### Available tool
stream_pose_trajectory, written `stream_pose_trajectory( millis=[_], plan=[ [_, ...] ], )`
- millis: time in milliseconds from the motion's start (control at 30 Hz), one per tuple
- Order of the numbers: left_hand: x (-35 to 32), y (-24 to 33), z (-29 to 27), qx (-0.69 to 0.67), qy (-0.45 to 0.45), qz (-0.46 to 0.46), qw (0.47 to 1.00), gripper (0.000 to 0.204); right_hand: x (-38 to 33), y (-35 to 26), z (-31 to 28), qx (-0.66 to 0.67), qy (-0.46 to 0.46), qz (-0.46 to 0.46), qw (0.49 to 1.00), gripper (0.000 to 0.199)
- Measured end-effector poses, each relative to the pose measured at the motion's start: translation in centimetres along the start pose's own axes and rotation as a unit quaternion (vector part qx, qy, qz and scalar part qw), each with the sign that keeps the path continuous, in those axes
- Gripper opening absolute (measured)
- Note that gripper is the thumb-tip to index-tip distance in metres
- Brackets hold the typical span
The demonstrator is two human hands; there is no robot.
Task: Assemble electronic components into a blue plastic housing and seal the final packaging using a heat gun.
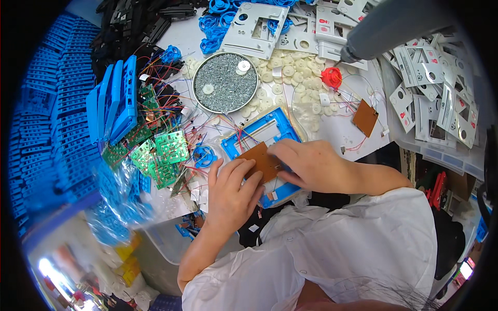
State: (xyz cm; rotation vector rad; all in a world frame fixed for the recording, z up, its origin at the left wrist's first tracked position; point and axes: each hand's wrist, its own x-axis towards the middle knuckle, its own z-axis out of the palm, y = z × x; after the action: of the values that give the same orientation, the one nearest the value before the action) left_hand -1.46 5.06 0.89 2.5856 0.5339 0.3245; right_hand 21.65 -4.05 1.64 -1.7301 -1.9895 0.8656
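Observation:
A blue plastic frame (280, 127) with a white panel lies on the white table near its front edge. A brown circuit board (262, 161) rests on the frame, with thin coloured wires running from it. My left hand (231, 194) presses its fingers on the board's left side. My right hand (308, 165) grips the board's right edge from above. Both forearms come in from below, and white sleeves cover the upper arms.
A round metal dish of screws (224, 83) stands behind the frame, with white gears (290, 72) scattered beside it. Green circuit boards (163, 153) and blue frames (116, 101) pile at left. A hanging grey power screwdriver (386, 26), a red part (332, 78), another brown board (365, 117) and grey panels (441, 98) are at right.

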Motion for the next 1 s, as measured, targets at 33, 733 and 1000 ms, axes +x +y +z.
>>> stream_pose_trajectory(
  millis=[33, 733, 1000],
  plan=[
    [-0.1, 0.0, 0.1, -0.005, 0.006, 0.0, 1.0, 0.044, 0.1, 0.2, 0.3, 0.022, 0.016, -0.007, 1.0, 0.053],
    [-4.2, -1.4, 0.2, -0.073, 0.154, -0.066, 0.983, 0.023, 3.5, 1.0, -1.1, 0.249, -0.045, 0.057, 0.966, 0.032],
    [-4.1, -0.8, 0.7, -0.102, 0.159, -0.052, 0.981, 0.027, 3.7, 2.3, -3.7, 0.43, 0.005, 0.152, 0.89, 0.029]
  ],
)
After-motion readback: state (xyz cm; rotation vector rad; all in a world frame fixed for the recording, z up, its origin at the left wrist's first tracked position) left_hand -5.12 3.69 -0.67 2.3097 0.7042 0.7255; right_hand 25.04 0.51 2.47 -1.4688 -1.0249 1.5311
